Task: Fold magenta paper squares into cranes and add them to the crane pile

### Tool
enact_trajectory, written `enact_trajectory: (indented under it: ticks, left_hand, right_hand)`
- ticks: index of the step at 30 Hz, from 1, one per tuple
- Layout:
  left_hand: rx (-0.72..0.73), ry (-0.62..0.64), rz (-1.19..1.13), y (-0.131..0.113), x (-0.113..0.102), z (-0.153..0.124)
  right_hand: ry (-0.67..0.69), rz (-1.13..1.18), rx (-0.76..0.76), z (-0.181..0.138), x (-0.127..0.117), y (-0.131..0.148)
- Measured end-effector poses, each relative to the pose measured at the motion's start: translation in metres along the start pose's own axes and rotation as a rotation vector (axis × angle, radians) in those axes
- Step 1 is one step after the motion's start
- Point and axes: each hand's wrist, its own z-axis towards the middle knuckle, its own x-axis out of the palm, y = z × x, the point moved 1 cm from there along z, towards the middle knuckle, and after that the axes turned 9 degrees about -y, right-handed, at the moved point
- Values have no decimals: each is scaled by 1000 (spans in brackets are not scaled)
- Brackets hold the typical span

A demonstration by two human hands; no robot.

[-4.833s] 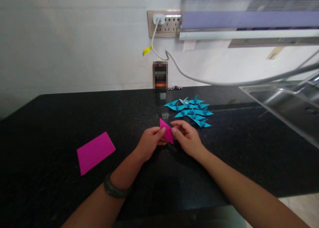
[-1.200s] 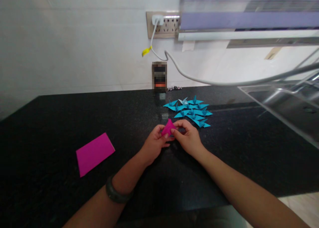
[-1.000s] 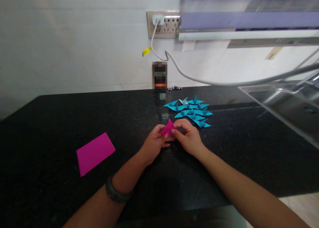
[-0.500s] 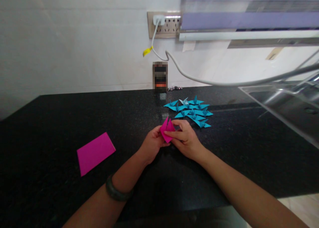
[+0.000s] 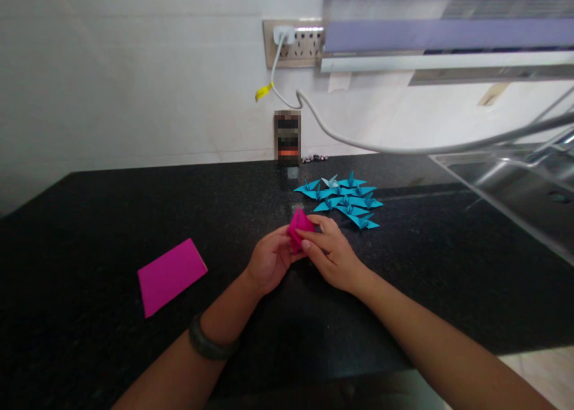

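Observation:
Between my hands is a small folded piece of pink origami paper (image 5: 299, 225), its two narrow points facing away from me with a slit between them. My left hand (image 5: 271, 259) grips its left side and lower edge, partly from beneath. From the right, my right hand (image 5: 332, 251) presses thumb and fingers on the front and right side. Just beyond lie several blue folded paper cranes (image 5: 347, 202), and one pale crane (image 5: 330, 182) sits among them. A stack of pink paper (image 5: 173, 277) rests on the black counter to the left.
The black counter (image 5: 89, 219) meets a white wall behind. A phone-like device (image 5: 287, 136), blurred out, leans there beside a beaded string (image 5: 315, 158). A white cable (image 5: 359, 144) runs from the socket (image 5: 305, 45) toward the metal sink (image 5: 515, 177) at right.
The pink folded paper has tilted slightly and a flap on it has shifted. My right thumb now shows on its front, and my left fingers have moved a little. The cranes and paper stack stay put.

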Motion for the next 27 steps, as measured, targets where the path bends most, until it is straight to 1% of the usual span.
enact_trajectory:
  ticks: [2,4,10,15,18,20,21,23,24,25,27]
  left_hand:
    - [-20,-30,-62,0,0,1]
    - [-13,-49,-74,0,0,1]
    - [68,-1,29,3,3,0]
    - [89,22,54,4,4,-1]
    - [106,20,84,4,5,-2]
    - [125,-11,108,4,5,-2]
    - [135,-31,122,4,5,-2]
    - [144,-69,155,5,4,-1]
    - [148,-84,176,5,3,0]
    - [159,-96,201,5,2,1]
    - [202,-119,266,6,-2,3]
  right_hand:
    - [9,-26,-19,-1,0,1]
    - [25,-62,-34,-1,0,3]
    - [20,-132,-72,-1,-1,6]
    - [26,-126,-61,-1,-1,9]
    - [-8,-46,-17,-2,0,9]
    - [-95,59,59,-2,0,6]
    - [-153,118,120,-2,0,4]
    - [-263,235,283,-1,1,-1]
    - [-290,288,375,-1,2,-4]
    - [-284,334,461,0,3,-6]
    - [-194,388,582,0,5,-8]
